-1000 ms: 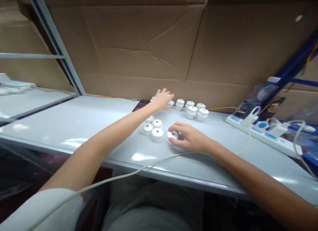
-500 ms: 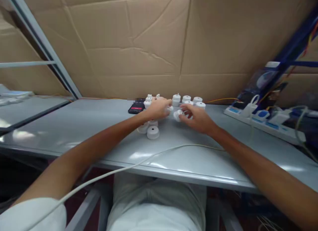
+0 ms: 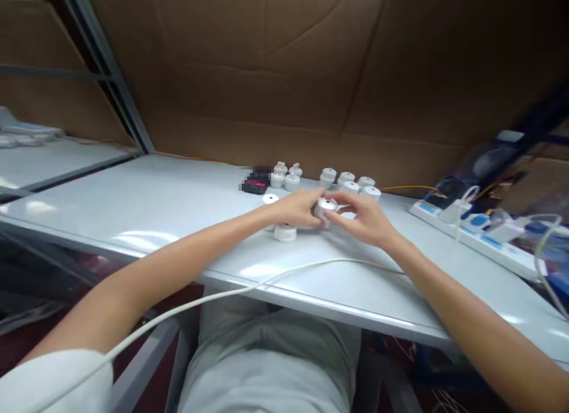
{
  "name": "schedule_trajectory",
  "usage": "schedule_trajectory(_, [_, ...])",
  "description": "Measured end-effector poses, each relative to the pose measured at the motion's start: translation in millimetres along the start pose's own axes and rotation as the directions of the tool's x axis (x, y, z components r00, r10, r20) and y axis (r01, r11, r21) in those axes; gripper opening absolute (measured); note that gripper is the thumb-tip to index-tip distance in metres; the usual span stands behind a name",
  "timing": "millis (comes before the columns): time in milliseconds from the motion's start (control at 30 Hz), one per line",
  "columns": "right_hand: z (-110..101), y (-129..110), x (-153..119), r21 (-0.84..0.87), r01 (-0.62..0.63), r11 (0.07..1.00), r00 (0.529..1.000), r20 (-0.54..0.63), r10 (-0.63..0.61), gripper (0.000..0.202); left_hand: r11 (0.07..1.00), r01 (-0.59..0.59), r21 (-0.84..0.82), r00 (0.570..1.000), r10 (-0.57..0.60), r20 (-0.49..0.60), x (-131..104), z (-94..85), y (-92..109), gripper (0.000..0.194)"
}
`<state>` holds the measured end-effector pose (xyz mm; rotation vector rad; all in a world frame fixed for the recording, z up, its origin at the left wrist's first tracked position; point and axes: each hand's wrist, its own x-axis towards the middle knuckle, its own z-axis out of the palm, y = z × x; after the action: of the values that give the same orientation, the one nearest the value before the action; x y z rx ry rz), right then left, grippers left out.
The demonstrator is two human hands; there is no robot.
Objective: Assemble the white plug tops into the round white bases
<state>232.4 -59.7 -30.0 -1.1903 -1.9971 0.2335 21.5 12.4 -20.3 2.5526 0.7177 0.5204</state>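
Caps (image 3: 349, 188), white and round, stand in groups on the table (image 3: 169, 199), with a power strip (image 3: 507, 250) to the right and a phone (image 3: 255, 186) behind. Both hands have just met: the left hand (image 3: 300, 207) closes around one side of the held cap (image 3: 326, 207), and the right hand (image 3: 367, 220) pinches the other. That makes it, seemingly, two-handed work on a single piece, in front of the back group. Its dark hole faces up; whether it touches the table is unclear.

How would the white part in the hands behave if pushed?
The white part looks stiff, with no visible bend between the left hand and right hand. Being round, it could roll if tipped. It may slide easily, as the table looks glossy.
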Motion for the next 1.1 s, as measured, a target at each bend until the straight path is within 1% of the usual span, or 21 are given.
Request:
schedule_trajectory(67, [0.1,2.7,-0.1,0.042,-0.068,0.997,0.998,0.008,0.068,0.041,0.997,-0.015,-0.072,1.000,0.014,-0.020,-0.5,0.4,1.2,0.048])
schedule_trajectory(133, [-0.9,5.2,0.7,0.128,-0.167,0.978,0.986,0.000,0.168,0.043,0.981,-0.012,-0.194,0.998,0.000,-0.062,-2.0,-0.1,2.2,0.053])
schedule_trajectory(200, [-3.3,6.4,2.5,0.284,-0.244,0.927,0.965,-0.020,0.260,0.046,0.942,0.012,-0.335,0.989,-0.061,-0.135,-3.8,-2.2,4.5,0.055])
schedule_trajectory(267, [-6.3,4.8,4.3,0.436,-0.257,0.863,0.956,-0.015,0.292,0.049,0.869,0.034,-0.493,0.968,-0.151,-0.198,-5.5,-5.7,8.9,0.052])
schedule_trajectory(333, [-8.8,0.0,5.2,0.496,-0.228,0.838,0.962,-0.020,0.273,0.051,0.737,0.045,-0.675,0.953,-0.234,-0.193,-6.9,-9.8,14.5,0.047])
schedule_trajectory(367, [-9.4,-3.3,5.1,0.491,-0.196,0.849,0.968,-0.042,0.248,0.051,0.654,0.048,-0.755,0.951,-0.262,-0.166,-7.6,-11.7,17.3,0.045])
schedule_trajectory(433, [-9.1,-10.1,3.5,0.435,-0.093,0.896,0.979,-0.126,0.162,0.052,0.504,0.060,-0.862,0.954,-0.284,-0.100,-8.7,-14.6,21.6,0.043])
schedule_trajectory(467, [-8.3,-12.8,2.2,0.390,-0.028,0.920,0.979,-0.175,0.104,0.051,0.457,0.069,-0.887,0.953,-0.292,-0.076,-9.1,-15.7,22.8,0.043])
schedule_trajectory(533, [-6.1,-15.8,-1.1,0.280,0.096,0.955,0.968,-0.251,-0.023,0.048,0.424,0.089,-0.901,0.950,-0.307,-0.051,-9.7,-17.1,23.7,0.046])
schedule_trajectory(600, [-3.9,-15.6,-4.2,0.177,0.184,0.967,0.949,-0.289,-0.127,0.043,0.420,0.112,-0.900,0.946,-0.323,-0.034,-10.0,-18.0,23.0,0.048])
schedule_trajectory(633, [-3.1,-14.8,-5.5,0.138,0.209,0.968,0.940,-0.301,-0.160,0.041,0.417,0.128,-0.900,0.943,-0.333,-0.020,-10.2,-18.5,22.5,0.049])
schedule_trajectory(733, [-1.9,-12.9,-7.7,0.076,0.244,0.967,0.928,-0.308,-0.210,0.035,0.420,0.197,-0.886,0.933,-0.359,0.037,-11.1,-20.2,21.0,0.054])
schedule_trajectory(800, [-2.1,-13.3,-7.7,0.083,0.240,0.967,0.933,-0.296,-0.206,0.035,0.441,0.223,-0.869,0.932,-0.359,0.057,-12.0,-20.9,19.6,0.058])
schedule_trajectory(867, [-2.5,-14.0,-6.5,0.147,0.181,0.972,0.954,-0.266,-0.137,0.040,0.466,0.189,-0.865,0.944,-0.330,0.029,-12.8,-20.7,17.2,0.059])
schedule_trajectory(900, [-2.7,-14.1,-5.5,0.196,0.120,0.973,0.966,-0.249,-0.069,0.044,0.482,0.149,-0.864,0.951,-0.309,-0.008,-13.2,-20.3,15.7,0.058])
schedule_trajectory(967, [-2.5,-13.1,-3.5,0.319,-0.053,0.946,0.977,-0.178,0.115,0.050,0.551,0.044,-0.833,0.960,-0.255,-0.117,-13.7,-18.9,13.0,0.055])
schedule_trajectory(1033, [-1.6,-11.5,-1.8,0.441,-0.218,0.871,0.960,-0.064,0.273,0.053,0.645,-0.043,-0.763,0.964,-0.174,-0.202,-14.1,-17.3,11.9,0.051])
schedule_trajectory(1100, [-0.3,-10.9,-0.7,0.539,-0.324,0.777,0.935,0.057,0.350,0.055,0.722,-0.096,-0.685,0.970,-0.088,-0.228,-14.5,-15.9,13.1,0.045])
